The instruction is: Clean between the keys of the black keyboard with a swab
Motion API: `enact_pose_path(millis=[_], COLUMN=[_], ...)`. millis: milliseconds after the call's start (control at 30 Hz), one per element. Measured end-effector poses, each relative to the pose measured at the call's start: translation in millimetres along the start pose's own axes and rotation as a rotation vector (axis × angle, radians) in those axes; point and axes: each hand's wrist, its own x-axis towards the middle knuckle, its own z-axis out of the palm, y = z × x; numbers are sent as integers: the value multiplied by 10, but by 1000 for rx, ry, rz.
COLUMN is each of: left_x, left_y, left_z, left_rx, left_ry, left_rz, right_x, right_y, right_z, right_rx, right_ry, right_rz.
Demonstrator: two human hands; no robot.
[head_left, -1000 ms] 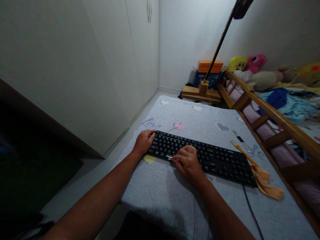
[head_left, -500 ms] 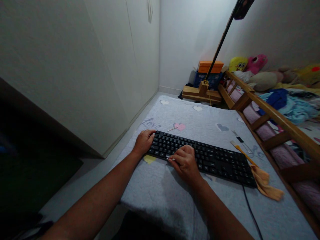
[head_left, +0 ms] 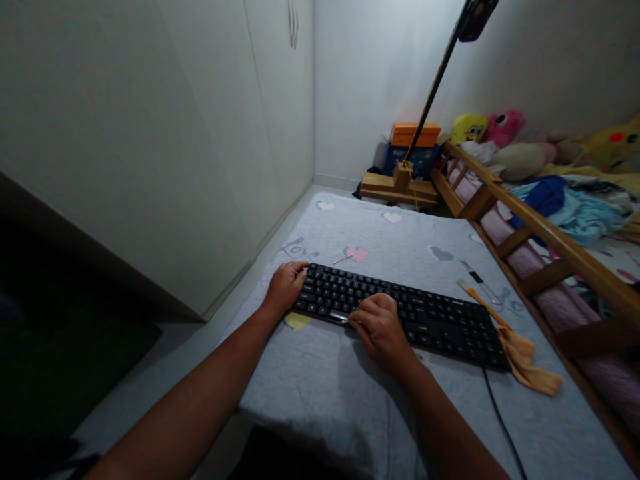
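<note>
A black keyboard point(head_left: 440, 327) lies at a slant across the cloth-covered surface. My left hand point(head_left: 286, 288) grips its left end, thumb by the near side and fingers at the far corner. My right hand point(head_left: 380, 328) rests over the front edge near the space bar point(head_left: 339, 316). Its fingers are pinched around a cotton swab point(head_left: 345, 321), of which only a small white tip shows at the space bar. Another cotton swab point(head_left: 342, 259) lies on the cloth behind the keyboard, beside a printed pink heart.
Right of the keyboard lie a brush with a yellow handle point(head_left: 483, 299), a slim tool with a black grip point(head_left: 474, 275) and an orange cloth point(head_left: 530, 363). The keyboard cable point(head_left: 500, 413) runs toward me. A wooden bed rail point(head_left: 540, 230) borders the right; a white wardrobe point(head_left: 210, 167) stands left.
My right hand has slid right along the space bar, uncovering more of it. My left hand keeps its hold on the keyboard's left end. The view has shifted slightly.
</note>
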Motion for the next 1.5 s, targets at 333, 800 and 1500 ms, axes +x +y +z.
enact_pose_path(millis=[333, 800, 1500], left_x=[0, 6, 7], left_y=[13, -8, 12], left_z=[-13, -10, -25], left_rx=[1, -11, -27], left_ry=[1, 3, -18], left_rz=[3, 4, -3], right_x=[-120, -344, -374], right_y=[114, 303, 363], right_z=[-172, -332, -421], right_rx=[-48, -47, -52], right_ry=[-60, -76, 52], right_rz=[-19, 21, 96])
